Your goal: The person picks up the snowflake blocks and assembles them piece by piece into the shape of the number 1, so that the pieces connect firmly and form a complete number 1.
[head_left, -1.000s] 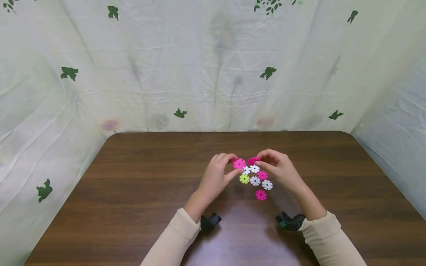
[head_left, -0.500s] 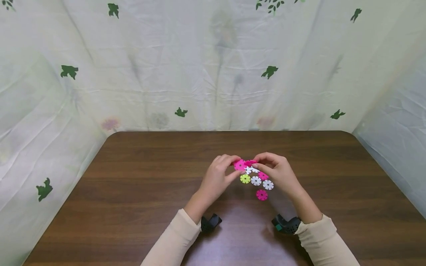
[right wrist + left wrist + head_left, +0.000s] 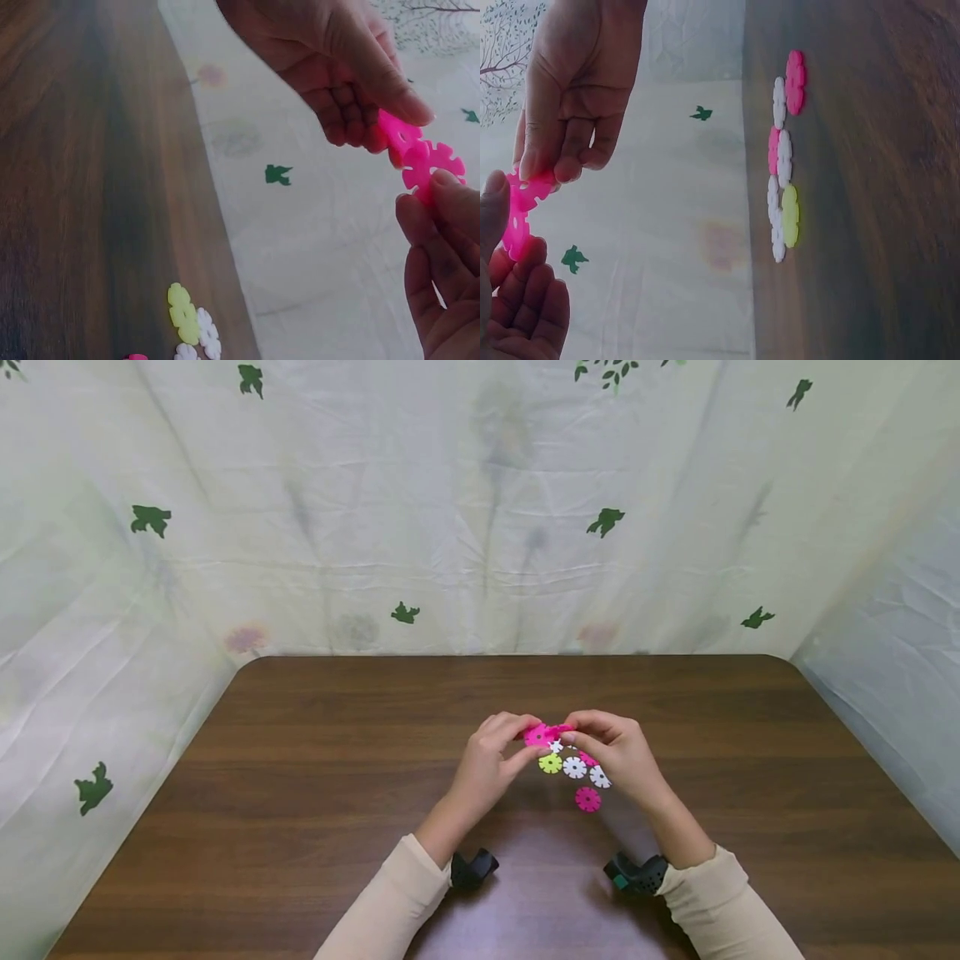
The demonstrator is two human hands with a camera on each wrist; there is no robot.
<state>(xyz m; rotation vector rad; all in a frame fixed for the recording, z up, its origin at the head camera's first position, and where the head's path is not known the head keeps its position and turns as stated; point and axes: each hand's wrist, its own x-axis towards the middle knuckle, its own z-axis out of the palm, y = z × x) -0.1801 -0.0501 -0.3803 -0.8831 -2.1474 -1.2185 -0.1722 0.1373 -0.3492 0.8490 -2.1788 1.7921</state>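
My left hand (image 3: 487, 766) pinches a pink notched plastic disc (image 3: 536, 737) between thumb and fingers. Opposite it, my right hand (image 3: 621, 756) pinches a second pink disc (image 3: 442, 163), tilted against the first. The two discs meet at their notched rims, raised above the table in both wrist views. Beneath the hands lie more discs of this kind: a yellow-green one (image 3: 551, 763), several white ones (image 3: 574, 767) and a pink one (image 3: 588, 799) at the near end. My right hand partly covers another pink disc (image 3: 773, 150) in the head view.
The brown wooden table (image 3: 315, 810) reaches back to a pale curtain (image 3: 435, 510) printed with green shapes. A black wrist device sits on the left wrist (image 3: 474, 868), another on the right (image 3: 636, 872).
My right hand has moved left and slightly toward me, bringing its pink disc from apart to against the left one. My left hand has stayed nearly in place, still gripping its disc.
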